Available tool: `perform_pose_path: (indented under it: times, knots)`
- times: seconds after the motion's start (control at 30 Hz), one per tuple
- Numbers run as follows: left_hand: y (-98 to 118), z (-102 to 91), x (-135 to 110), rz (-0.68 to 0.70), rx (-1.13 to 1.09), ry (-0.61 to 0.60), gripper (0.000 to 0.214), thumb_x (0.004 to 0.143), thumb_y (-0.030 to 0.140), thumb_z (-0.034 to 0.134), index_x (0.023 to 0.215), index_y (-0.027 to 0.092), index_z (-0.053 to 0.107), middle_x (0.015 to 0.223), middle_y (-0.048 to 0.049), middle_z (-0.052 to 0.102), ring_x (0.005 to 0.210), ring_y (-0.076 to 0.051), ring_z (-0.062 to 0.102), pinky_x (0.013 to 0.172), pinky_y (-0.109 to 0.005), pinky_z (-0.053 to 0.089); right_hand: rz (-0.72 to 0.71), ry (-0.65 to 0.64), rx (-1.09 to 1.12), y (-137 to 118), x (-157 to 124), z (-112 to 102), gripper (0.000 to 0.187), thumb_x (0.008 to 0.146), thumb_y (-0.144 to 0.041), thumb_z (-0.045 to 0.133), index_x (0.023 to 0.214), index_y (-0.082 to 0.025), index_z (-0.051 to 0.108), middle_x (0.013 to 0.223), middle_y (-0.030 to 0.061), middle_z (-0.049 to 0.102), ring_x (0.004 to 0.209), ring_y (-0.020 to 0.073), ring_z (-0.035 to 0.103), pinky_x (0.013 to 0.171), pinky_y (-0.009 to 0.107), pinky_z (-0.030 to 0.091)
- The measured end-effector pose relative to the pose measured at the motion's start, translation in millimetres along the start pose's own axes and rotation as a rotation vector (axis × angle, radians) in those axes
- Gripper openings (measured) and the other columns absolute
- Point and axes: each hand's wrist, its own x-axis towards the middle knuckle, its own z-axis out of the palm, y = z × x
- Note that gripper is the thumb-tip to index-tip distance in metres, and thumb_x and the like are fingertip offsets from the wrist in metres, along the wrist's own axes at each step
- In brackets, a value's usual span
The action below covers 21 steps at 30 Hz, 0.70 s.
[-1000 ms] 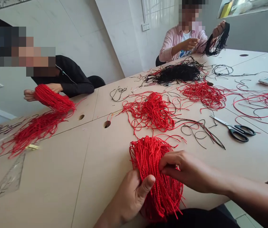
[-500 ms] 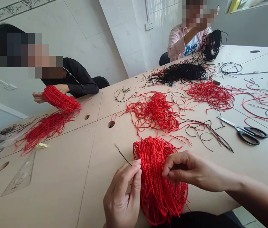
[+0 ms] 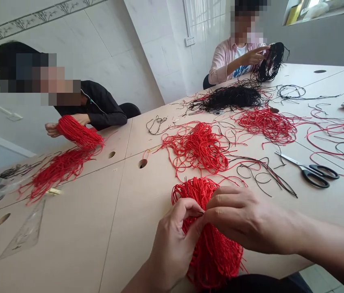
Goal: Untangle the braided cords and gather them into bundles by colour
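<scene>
Lower centre: left hand (image 3: 172, 248) and right hand (image 3: 245, 219) curled inward, both pinching strands of the red twisted-cord bundle (image 3: 217, 256) on the table (image 3: 68, 228).

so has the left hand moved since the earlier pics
Yes, the left hand has moved right, closer to the scissors lying on the table.

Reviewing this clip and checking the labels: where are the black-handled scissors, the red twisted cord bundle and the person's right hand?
Black-handled scissors (image 3: 302, 168), head view, on the pivot end of the handles.
Red twisted cord bundle (image 3: 214, 260), head view, on the hanging strands.
Right hand (image 3: 245, 219), head view, on the back of the hand.
</scene>
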Motion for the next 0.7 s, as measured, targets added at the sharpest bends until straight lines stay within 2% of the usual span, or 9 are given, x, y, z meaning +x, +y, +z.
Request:
perform_pose_path:
  times: [0.1, 0.2, 0.27, 0.4, 0.47, 0.57, 0.7]
  knots:
    - [-2, 3.5, -3, 0.001, 0.001, 0.016, 0.009, 0.087, 0.017, 0.060, 0.093, 0.023, 0.057, 0.083, 0.0015, 0.072, 0.072, -0.014, 0.069, 0.063, -0.022, 0.053, -0.040, -0.015, -0.006, 0, 3, 5, 0.027, 0.096, -0.009, 0.039, 0.094, -0.012, 0.065, 0.082, 0.0084, 0.066, 0.074, 0.0172, 0.052, 0.069, 0.029, 0.045]
    - [-5, 7.2, -6, 0.071, -0.013, 0.011, 0.016, 0.087, 0.012, 0.057, 0.097, 0.025, 0.053, 0.084, 0.0035, 0.072, 0.068, -0.012, 0.068, 0.059, -0.019, 0.052, -0.075, 0.003, 0.008, 1, 6, 12, 0.026, 0.097, -0.009, 0.038, 0.097, -0.010, 0.064, 0.083, 0.0096, 0.067, 0.075, 0.0176, 0.052, 0.071, 0.030, 0.047]
    - [-6, 9.0, -6, 0.128, -0.022, 0.005, 0.019, 0.089, 0.012, 0.055, 0.101, 0.026, 0.050, 0.084, 0.0057, 0.071, 0.069, -0.010, 0.067, 0.061, -0.018, 0.053, -0.080, 0.045, 0.044, 2, 7, 13, 0.023, 0.095, -0.008, 0.041, 0.099, -0.009, 0.064, 0.086, 0.0103, 0.067, 0.076, 0.0171, 0.054, 0.071, 0.029, 0.049]
    - [-9, 10.6, -6, 0.122, -0.071, 0.046, 0.023, 0.093, 0.015, 0.053, 0.110, 0.029, 0.046, 0.091, 0.0059, 0.071, 0.082, -0.009, 0.070, 0.074, -0.019, 0.055, 0.085, 0.129, 0.149, 3, 7, 7, 0.026, 0.094, -0.004, 0.042, 0.111, -0.012, 0.060, 0.109, 0.0117, 0.065, 0.096, 0.0146, 0.060, 0.081, 0.026, 0.050]
    - [-9, 9.8, -7, 0.066, -0.118, 0.066, 0.022, 0.093, 0.016, 0.054, 0.108, 0.029, 0.045, 0.091, 0.0058, 0.071, 0.084, -0.008, 0.070, 0.075, -0.017, 0.055, 0.188, 0.076, 0.147, 5, 6, 3, 0.022, 0.096, -0.008, 0.044, 0.107, -0.015, 0.062, 0.108, 0.0094, 0.065, 0.096, 0.0150, 0.061, 0.081, 0.027, 0.049]
    - [-8, 6.4, -8, -0.008, -0.152, 0.071, 0.017, 0.093, 0.019, 0.055, 0.104, 0.027, 0.046, 0.084, 0.0050, 0.070, 0.078, -0.008, 0.069, 0.072, -0.016, 0.054, 0.282, -0.051, 0.133, 7, 3, 0, 0.013, 0.096, -0.016, 0.052, 0.091, -0.016, 0.064, 0.093, 0.0058, 0.067, 0.082, 0.0146, 0.060, 0.074, 0.028, 0.048]
    - [-6, 1.1, -7, -0.117, -0.196, 0.026, 0.011, 0.092, 0.025, 0.055, 0.102, 0.023, 0.049, 0.085, -0.0004, 0.070, 0.077, -0.011, 0.069, 0.070, -0.019, 0.054, 0.287, -0.122, 0.135, 5, 2, 2, 0.017, 0.095, -0.017, 0.053, 0.081, -0.015, 0.063, 0.085, 0.0055, 0.064, 0.075, 0.0138, 0.057, 0.067, 0.026, 0.045]
